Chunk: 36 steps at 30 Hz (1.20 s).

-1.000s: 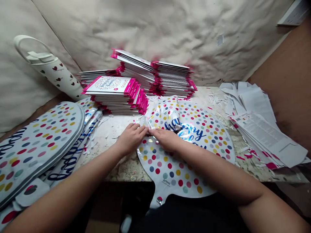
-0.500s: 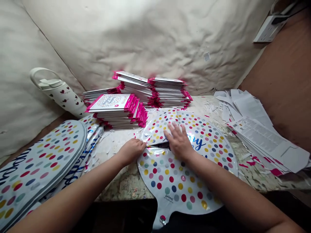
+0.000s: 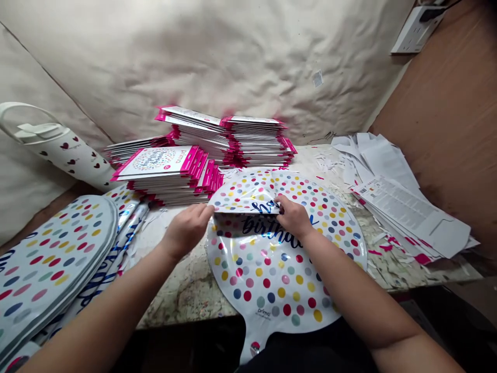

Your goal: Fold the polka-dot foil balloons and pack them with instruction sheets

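Note:
A flat white foil balloon point(image 3: 272, 285) with coloured dots and blue lettering lies at the table's front edge, its neck hanging over. Across its upper part a dotted flap point(image 3: 248, 199) is raised, with a straight lower edge and a shadow under it. My left hand point(image 3: 190, 228) pinches the flap's left corner. At the flap's right end, by the letters, the fingers of my right hand point(image 3: 293, 215) are closed on the foil.
Stacks of pink-edged cards point(image 3: 166, 176) stand behind. Dotted foil balloons point(image 3: 58, 259) are piled at left, near a white bottle with hearts point(image 3: 73, 155). Printed card sheets point(image 3: 411, 212) and paper scraps lie at right. A socket point(image 3: 417, 31) is on the wall.
My right hand has gone from lying spread on the balloon to pinching the flap's edge. The flap is lifted, uncovering more lettering. The view has shifted slightly right.

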Motion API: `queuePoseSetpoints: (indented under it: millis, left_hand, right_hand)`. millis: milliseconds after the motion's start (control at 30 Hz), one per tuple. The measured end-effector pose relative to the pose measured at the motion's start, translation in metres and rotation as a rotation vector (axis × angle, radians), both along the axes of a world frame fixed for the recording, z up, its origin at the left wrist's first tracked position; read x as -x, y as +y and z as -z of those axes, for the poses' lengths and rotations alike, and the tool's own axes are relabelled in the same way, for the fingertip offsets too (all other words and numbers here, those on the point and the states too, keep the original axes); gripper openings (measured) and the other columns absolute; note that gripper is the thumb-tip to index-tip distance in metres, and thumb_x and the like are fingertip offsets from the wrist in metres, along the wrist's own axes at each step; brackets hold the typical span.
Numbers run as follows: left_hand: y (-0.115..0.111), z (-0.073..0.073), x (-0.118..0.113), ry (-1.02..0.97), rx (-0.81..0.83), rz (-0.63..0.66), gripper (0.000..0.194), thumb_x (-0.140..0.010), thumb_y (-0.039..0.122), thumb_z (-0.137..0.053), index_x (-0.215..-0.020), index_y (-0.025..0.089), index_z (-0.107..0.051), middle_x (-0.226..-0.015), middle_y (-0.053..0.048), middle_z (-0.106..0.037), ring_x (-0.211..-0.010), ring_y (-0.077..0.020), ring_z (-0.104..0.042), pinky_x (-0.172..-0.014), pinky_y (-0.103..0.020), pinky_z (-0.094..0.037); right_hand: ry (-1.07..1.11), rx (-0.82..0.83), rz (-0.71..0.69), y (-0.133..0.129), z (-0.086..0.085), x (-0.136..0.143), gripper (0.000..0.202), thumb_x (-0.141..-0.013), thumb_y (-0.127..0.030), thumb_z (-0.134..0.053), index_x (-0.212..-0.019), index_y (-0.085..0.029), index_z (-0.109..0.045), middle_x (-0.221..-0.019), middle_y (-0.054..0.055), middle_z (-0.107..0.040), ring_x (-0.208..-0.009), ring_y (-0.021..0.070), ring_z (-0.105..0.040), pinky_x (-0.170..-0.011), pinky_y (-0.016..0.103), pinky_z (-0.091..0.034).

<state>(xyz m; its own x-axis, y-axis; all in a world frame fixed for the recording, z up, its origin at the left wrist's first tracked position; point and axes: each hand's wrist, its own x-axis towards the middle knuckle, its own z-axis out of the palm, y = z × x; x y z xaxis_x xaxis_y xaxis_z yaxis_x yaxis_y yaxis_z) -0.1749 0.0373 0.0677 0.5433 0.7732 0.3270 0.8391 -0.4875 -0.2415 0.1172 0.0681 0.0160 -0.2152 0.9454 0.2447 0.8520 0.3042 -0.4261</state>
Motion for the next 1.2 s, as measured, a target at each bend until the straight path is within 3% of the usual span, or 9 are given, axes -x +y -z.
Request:
queuePoseSetpoints:
  millis: [167, 267, 367, 500, 633, 833, 967, 1067, 1200]
  left_hand:
    - [-0.009, -0.040, -0.005, -0.100, -0.162, 0.112, 0.026, -0.087, 0.017, -0.041, -0.104, 0.018, -0.060, -0.097, -0.008, -0.065, -0.091, -0.0218, -0.059, -0.084, -0.036, -0.047]
    - [-0.012, -0.049, -0.016, -0.095, -0.180, 0.072, 0.022, -0.084, 0.016, -0.045, -0.095, 0.019, -0.063, -0.092, -0.008, -0.065, -0.091, -0.0230, -0.058, -0.084, -0.039, -0.046]
    - [-0.007, -0.037, -0.022, 0.106, 0.044, -0.046, 0.020, -0.078, 0.008, -0.045, -0.077, 0.015, -0.063, -0.077, -0.010, -0.063, -0.077, -0.0247, -0.059, -0.070, -0.039, -0.048]
    - [-0.006, -0.006, -0.028, 0.239, 0.342, -0.097, 0.019, -0.072, 0.004, -0.047, -0.075, 0.013, -0.063, -0.076, -0.011, -0.063, -0.074, -0.0255, -0.059, -0.064, -0.035, -0.047]
    - [-0.014, 0.012, -0.038, 0.236, 0.385, -0.091, 0.019, -0.074, 0.005, -0.047, -0.079, 0.012, -0.064, -0.080, -0.012, -0.064, -0.076, -0.0244, -0.061, -0.067, -0.033, -0.047]
    - [-0.009, 0.018, -0.042, 0.252, 0.382, -0.074, 0.019, -0.074, 0.004, -0.047, -0.081, 0.011, -0.064, -0.076, -0.011, -0.065, -0.071, -0.0238, -0.062, -0.061, -0.031, -0.047]
    - [0.000, 0.005, -0.039, 0.260, 0.308, -0.091, 0.018, -0.077, 0.006, -0.045, -0.080, 0.010, -0.063, -0.074, -0.013, -0.064, -0.072, -0.0260, -0.062, -0.059, -0.032, -0.045]
    - [0.005, -0.014, -0.043, 0.246, 0.149, -0.095, 0.018, -0.079, 0.010, -0.043, -0.077, 0.010, -0.061, -0.072, -0.012, -0.062, -0.071, -0.0267, -0.061, -0.057, -0.033, -0.044]
    - [0.011, -0.038, -0.056, 0.299, 0.028, 0.057, 0.014, -0.075, 0.008, -0.047, -0.071, 0.012, -0.060, -0.067, -0.010, -0.061, -0.062, -0.0231, -0.058, -0.050, -0.030, -0.040]
  right_hand:
    - [0.174, -0.280, 0.019, 0.002, -0.001, -0.009, 0.027, -0.076, -0.017, -0.043, -0.099, -0.020, -0.056, -0.089, 0.005, -0.064, -0.081, 0.0181, -0.059, -0.075, 0.027, -0.045]
    - [0.241, -0.374, 0.060, 0.005, 0.001, -0.011, 0.021, -0.074, -0.015, -0.043, -0.089, -0.021, -0.057, -0.078, 0.002, -0.063, -0.072, 0.0166, -0.059, -0.068, 0.026, -0.045]
    - [0.192, -0.332, 0.032, 0.006, 0.004, -0.009, 0.024, -0.071, -0.013, -0.045, -0.090, -0.020, -0.058, -0.075, 0.001, -0.061, -0.069, 0.0159, -0.057, -0.065, 0.025, -0.043]
    - [-0.010, -0.083, 0.041, 0.005, 0.004, -0.007, 0.031, -0.070, -0.012, -0.046, -0.096, -0.022, -0.058, -0.082, 0.001, -0.063, -0.072, 0.0164, -0.056, -0.060, 0.025, -0.038]
    - [-0.078, 0.018, 0.067, 0.006, 0.004, -0.007, 0.026, -0.069, -0.011, -0.047, -0.090, -0.023, -0.059, -0.079, 0.001, -0.064, -0.068, 0.0168, -0.055, -0.052, 0.025, -0.031]
    - [-0.093, 0.030, 0.071, 0.003, 0.003, -0.003, 0.024, -0.075, -0.020, -0.048, -0.097, -0.024, -0.058, -0.086, 0.001, -0.065, -0.074, 0.0175, -0.058, -0.054, 0.025, -0.033]
    - [-0.111, 0.000, 0.129, 0.001, 0.000, -0.001, 0.031, -0.074, -0.015, -0.045, -0.103, -0.021, -0.055, -0.077, 0.002, -0.064, -0.067, 0.0191, -0.056, -0.053, 0.027, -0.034]
    - [-0.126, -0.149, 0.157, -0.003, -0.004, 0.000, 0.033, -0.074, -0.010, -0.042, -0.102, -0.018, -0.059, -0.085, 0.007, -0.063, -0.079, 0.0226, -0.057, -0.064, 0.031, -0.041]
    - [-0.084, -0.376, -0.226, -0.010, -0.014, 0.017, 0.051, -0.077, -0.023, -0.049, -0.127, -0.013, -0.046, -0.127, 0.013, -0.050, -0.119, 0.0280, -0.041, -0.097, 0.041, -0.035]
